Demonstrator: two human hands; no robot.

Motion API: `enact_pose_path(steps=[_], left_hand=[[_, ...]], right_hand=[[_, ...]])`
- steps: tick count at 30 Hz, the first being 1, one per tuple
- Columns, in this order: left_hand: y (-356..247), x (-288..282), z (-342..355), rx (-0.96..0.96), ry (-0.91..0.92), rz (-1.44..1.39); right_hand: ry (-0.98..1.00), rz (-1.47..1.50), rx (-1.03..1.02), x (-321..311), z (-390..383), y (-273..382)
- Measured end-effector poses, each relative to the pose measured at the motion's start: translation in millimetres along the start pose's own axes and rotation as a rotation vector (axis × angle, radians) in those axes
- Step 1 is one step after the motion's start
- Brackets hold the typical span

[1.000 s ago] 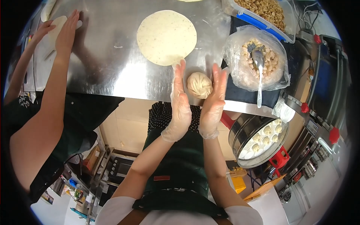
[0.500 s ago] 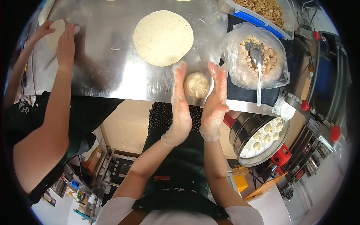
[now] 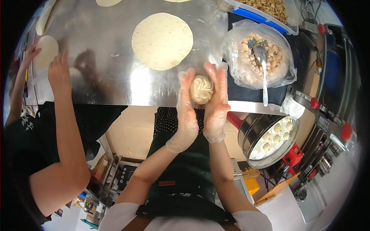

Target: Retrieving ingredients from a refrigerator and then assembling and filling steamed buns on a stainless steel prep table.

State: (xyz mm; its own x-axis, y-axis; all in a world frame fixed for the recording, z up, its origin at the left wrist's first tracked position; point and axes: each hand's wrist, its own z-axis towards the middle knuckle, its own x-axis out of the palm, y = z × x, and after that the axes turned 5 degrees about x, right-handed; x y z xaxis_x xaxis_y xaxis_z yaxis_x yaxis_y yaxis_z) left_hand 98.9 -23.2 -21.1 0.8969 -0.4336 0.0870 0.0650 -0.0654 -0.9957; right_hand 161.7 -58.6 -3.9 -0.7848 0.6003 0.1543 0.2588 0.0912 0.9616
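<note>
Two hands [image 3: 187, 118] flank a bun [image 3: 201, 90]; the round pot [image 3: 247, 131] holds several.

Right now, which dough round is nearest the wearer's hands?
The large speckled round, just beyond the left hand. The far-left round is much farther off; the top-left round and top-middle round are cut off by the picture's edge.

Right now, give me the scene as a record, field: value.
bun: round, pleated
left hand: gloved, open, along bun's left side
right hand: gloved, open, along bun's right side
dough sheet: round, flat on metal table
plastic bag: diced filling, spoon on top
steamer: pleated buns inside
co-worker's hands: at dough round, far left
</note>
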Motion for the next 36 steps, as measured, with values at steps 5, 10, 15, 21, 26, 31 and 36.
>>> enact_pose_path(steps=[5, 10, 15, 21, 26, 31, 36], left_hand=[[6.2, -3.8, 2.1, 0.006, 0.022, -0.103], [1.3, -12.3, -12.3, -0.084, 0.070, -0.027], [-14.2, 19.0, -23.2, -0.150, 0.060, 0.151], [38.7, 52.0, -99.8, -0.267, -0.082, -0.251], [-4.3, 188.6, -159.4, -0.242, 0.274, -0.135], [17.1, 295.1, -235.6, -0.300, 0.549, -0.149], [48.5, 386.5, -297.2, -0.399, 0.730, -0.164]], right_hand=[[-0.169, 0.244, 0.016, 5.3, -14.0, -21.8], [-0.265, 0.154, -0.011, 17.7, -12.6, -5.0], [-0.130, 0.299, -0.017, -8.8, -33.3, -20.8], [-0.131, 0.386, -0.060, -72.9, -79.0, -3.5], [-0.454, 0.414, -0.041, -193.7, -148.1, -5.0], [-0.767, 0.413, -0.037, -312.6, -215.9, -8.7], [-1.037, 0.518, -0.045, -411.1, -262.9, -26.3]])
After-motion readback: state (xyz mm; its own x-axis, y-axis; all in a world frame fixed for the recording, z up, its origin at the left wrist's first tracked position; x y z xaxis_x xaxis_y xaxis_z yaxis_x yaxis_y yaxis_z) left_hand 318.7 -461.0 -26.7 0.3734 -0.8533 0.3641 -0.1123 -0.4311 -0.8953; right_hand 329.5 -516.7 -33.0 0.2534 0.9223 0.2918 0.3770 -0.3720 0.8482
